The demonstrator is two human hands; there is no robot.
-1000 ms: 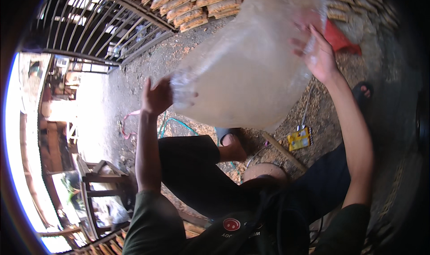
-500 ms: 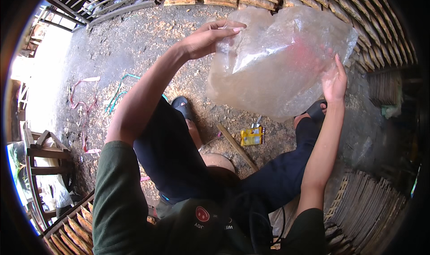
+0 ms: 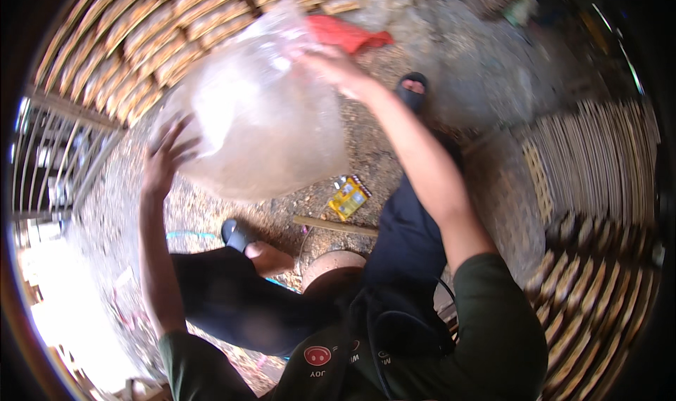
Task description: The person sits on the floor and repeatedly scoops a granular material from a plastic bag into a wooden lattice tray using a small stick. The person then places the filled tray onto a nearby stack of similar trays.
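Observation:
A large clear, cloudy plastic bag (image 3: 271,137), puffed up and smeared by motion, is held up in front of me above the floor. My left hand (image 3: 167,153) is at its left side, fingers spread apart against the plastic. On the bag's upper right edge, my right hand (image 3: 334,69) grips the plastic; its fingertips are blurred and partly lost behind the film. Just beyond that hand, a red plastic piece (image 3: 348,35) lies on the ground.
Between my feet are a yellow packet (image 3: 349,198) and a wooden stick (image 3: 334,225). Stacked filled bags (image 3: 204,21) line the far left, with more rows (image 3: 591,309) at the lower right. Thin slatted sheets (image 3: 591,165) stand at right. A wooden rail fence (image 3: 53,151) is at left.
My view has turned to the right. The bag, now fuller, has swung to the left of the picture with both hands. My left fingers have spread, and the red piece has come into plain view.

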